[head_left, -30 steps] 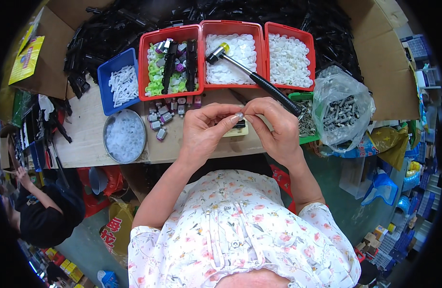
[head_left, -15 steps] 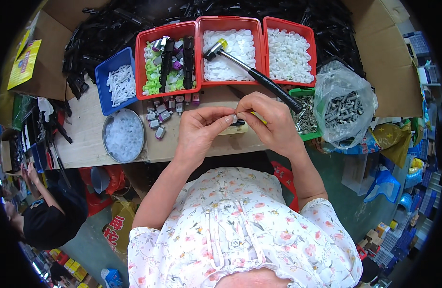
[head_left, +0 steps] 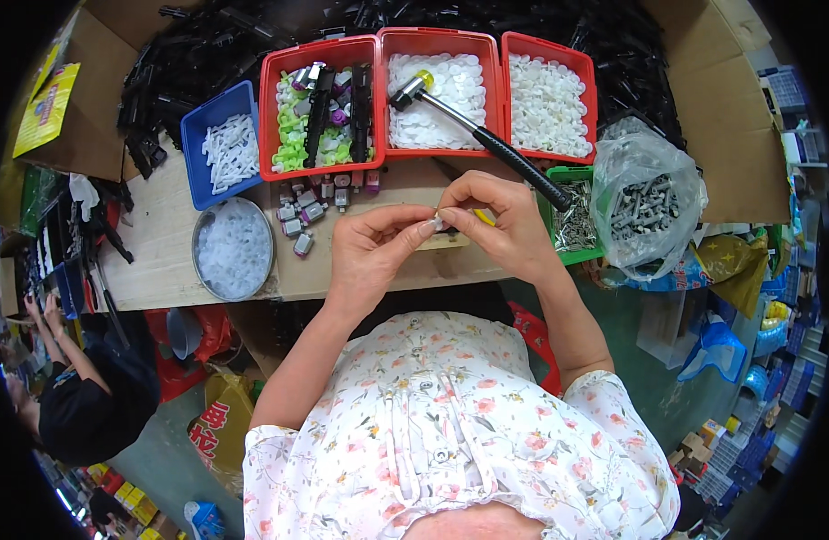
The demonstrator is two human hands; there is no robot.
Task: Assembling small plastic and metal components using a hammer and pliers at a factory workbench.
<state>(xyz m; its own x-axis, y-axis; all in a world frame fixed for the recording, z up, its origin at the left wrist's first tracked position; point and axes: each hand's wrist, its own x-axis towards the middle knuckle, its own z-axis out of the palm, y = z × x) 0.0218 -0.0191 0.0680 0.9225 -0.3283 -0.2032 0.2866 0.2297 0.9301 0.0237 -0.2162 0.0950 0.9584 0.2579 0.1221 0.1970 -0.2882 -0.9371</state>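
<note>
Over the near edge of the bench, my left hand (head_left: pixel 375 247) and my right hand (head_left: pixel 503 220) meet fingertip to fingertip. Both are closed in a pinch on a small whitish piece (head_left: pixel 438 220), mostly covered by the fingers, so its kind cannot be told. Something yellow (head_left: pixel 486 216) shows beneath my right fingers; whether it is held is unclear. Just below the fingertips sits a small light block (head_left: pixel 449 240) with a dark part on it. Left of my hands lie several small silver motors (head_left: pixel 313 211) with white and purple ends.
Three red bins (head_left: pixel 384 99) hold green pieces, white discs and small white parts. A black-handled hammer (head_left: pixel 500 148) lies across them. Around stand a blue bin (head_left: pixel 188 148), a round metal bowl (head_left: pixel 196 256), a green tray of pins (head_left: pixel 594 252) and a plastic bag of metal parts (head_left: pixel 603 193). A co-worker (head_left: pixel 95 396) is at left.
My hands remain together in a pinch, with the fingers shifted slightly. A dark part seen between them earlier is now mostly covered. The whole view has shifted slightly. The co-worker's arms moved.
</note>
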